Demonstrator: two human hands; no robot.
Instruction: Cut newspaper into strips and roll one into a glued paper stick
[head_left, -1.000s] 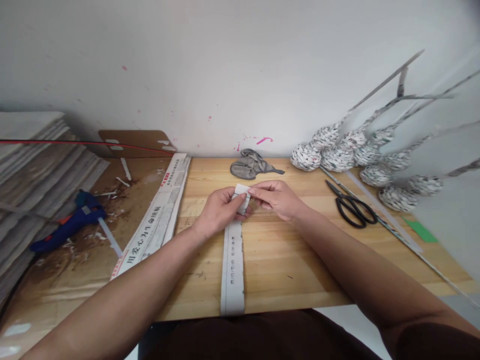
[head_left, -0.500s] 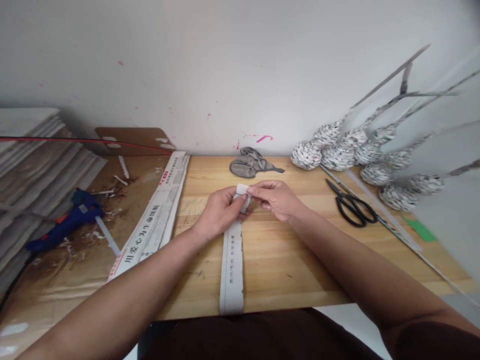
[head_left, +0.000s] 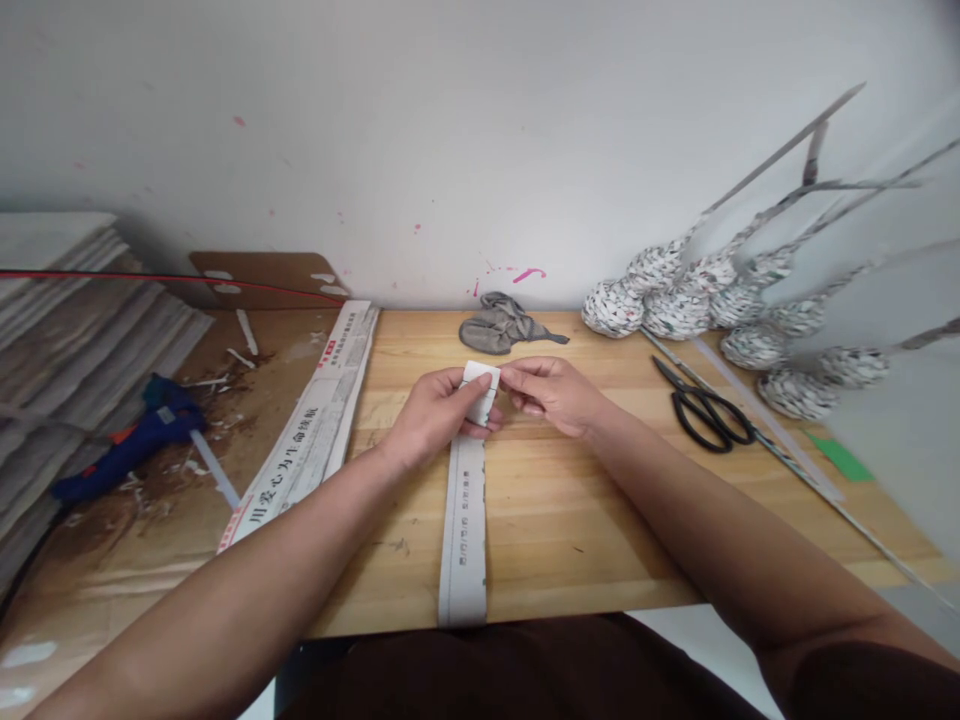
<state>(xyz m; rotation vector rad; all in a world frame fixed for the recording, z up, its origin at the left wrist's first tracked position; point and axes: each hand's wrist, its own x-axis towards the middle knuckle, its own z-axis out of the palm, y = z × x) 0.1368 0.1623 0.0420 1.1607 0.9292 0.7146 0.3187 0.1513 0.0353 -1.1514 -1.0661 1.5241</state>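
A newspaper strip (head_left: 463, 540) runs from the table's front edge up to my hands, its far end raised. My left hand (head_left: 442, 405) pinches that end, thumb on top and fingers beneath. At the strip's upper right corner, my right hand (head_left: 551, 393) has thumb and forefinger pressed together on the paper. Behind my hands lies a crumpled grey glove-like item (head_left: 502, 325).
Black scissors (head_left: 709, 415) and a long thin paper rod (head_left: 810, 480) lie right, near several woven paper balls (head_left: 675, 312). Newspaper sheets (head_left: 307, 430), a blue glue gun (head_left: 131, 445) and stacked paper (head_left: 67, 320) are left.
The strip's far end now shows more of its flat face above my left thumb. My left hand has shifted slightly left, and its thumb lies differently on the paper.
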